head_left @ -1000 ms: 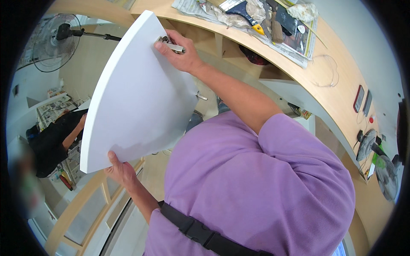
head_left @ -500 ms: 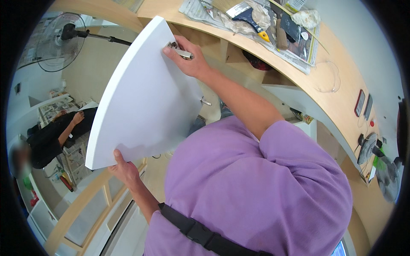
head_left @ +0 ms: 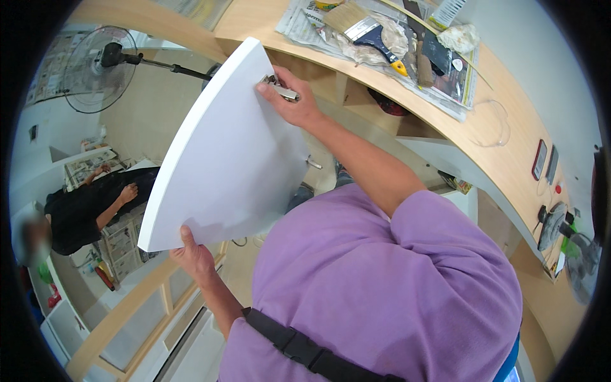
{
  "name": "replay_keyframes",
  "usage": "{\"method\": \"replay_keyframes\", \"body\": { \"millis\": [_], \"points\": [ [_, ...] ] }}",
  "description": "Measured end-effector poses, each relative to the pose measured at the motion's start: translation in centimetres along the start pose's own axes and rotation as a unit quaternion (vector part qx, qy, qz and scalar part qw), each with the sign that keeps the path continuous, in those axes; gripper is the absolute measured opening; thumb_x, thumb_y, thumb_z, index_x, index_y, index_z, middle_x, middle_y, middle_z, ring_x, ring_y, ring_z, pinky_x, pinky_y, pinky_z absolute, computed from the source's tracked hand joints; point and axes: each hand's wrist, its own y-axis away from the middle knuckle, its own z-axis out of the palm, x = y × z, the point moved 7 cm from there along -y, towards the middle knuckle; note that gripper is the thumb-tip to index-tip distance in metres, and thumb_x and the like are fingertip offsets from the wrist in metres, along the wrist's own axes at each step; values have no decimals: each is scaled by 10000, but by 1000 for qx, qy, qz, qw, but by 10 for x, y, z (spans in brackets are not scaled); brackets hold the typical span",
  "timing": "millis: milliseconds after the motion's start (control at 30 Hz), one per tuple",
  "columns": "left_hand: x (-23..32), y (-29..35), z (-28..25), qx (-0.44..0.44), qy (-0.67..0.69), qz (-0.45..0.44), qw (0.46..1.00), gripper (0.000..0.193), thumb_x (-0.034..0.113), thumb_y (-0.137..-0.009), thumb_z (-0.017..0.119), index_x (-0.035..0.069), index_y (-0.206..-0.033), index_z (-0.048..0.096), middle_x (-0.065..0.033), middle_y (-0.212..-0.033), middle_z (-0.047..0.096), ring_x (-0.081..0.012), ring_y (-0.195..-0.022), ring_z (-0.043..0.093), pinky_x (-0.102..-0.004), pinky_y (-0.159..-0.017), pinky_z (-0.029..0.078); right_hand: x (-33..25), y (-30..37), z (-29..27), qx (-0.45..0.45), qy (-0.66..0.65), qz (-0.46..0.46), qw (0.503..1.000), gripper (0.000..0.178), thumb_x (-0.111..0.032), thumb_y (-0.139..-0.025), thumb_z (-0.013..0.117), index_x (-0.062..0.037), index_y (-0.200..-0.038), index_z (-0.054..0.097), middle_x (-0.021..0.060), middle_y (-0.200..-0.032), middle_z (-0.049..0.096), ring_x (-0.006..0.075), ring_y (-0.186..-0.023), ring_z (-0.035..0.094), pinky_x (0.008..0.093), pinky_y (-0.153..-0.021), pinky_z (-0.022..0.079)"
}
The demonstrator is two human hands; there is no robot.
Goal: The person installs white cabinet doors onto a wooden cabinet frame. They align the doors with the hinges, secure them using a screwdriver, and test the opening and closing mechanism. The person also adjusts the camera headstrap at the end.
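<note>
A white cabinet door panel [head_left: 223,165], bowed in the fisheye view, is held up in front of my body. My left hand [head_left: 192,256] grips its lower edge, thumb on the white face and the other fingers hidden behind. Near the upper right edge, my right hand [head_left: 296,99] is closed around the panel beside a metal hinge [head_left: 281,89], with the thumb on the face. A second metal hinge [head_left: 313,162] sticks out from the panel's right edge, lower down and untouched.
Newspaper on the curved wooden counter [head_left: 439,108] carries a paintbrush [head_left: 375,41] and scrapers. Two phones [head_left: 540,159] lie further right. A standing fan [head_left: 105,60] is at far left. Below it, another person in black [head_left: 83,210] sits near newspaper-covered surfaces. A wooden rail [head_left: 137,305] curves at lower left.
The panel and both hands appear slightly further right and a little lower, apart from its bottom corner. The surroundings have shifted similarly, as the view has moved. My grip stays the same.
</note>
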Motion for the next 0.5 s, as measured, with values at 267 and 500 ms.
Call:
{"method": "replay_keyframes", "body": {
  "millis": [267, 500],
  "points": [
    [-5, -5, 0, -13, 8, 12, 1000, 380, 232, -918, 679, -63, -1139, 588, -122, -1072, 660, -185, -957, 636, -328, -869, 515, 1, 1, -1, -1, 8, -14, 1000, 510, -410, -881, 689, -44, -1226, 605, 17, -896, 642, 97, -779, 535, 262, -726, 468],
    [2, 0, 4, 2, 29, 15, 999, 365, 200, -897, 707, -77, -1110, 600, -127, -1053, 653, -179, -925, 622, -323, -855, 504, 1, 3, -4, -8, 21, -11, 1000, 511, -417, -875, 696, -39, -1210, 615, 26, -880, 654, 103, -795, 556, 266, -736, 476]
  ]
}}
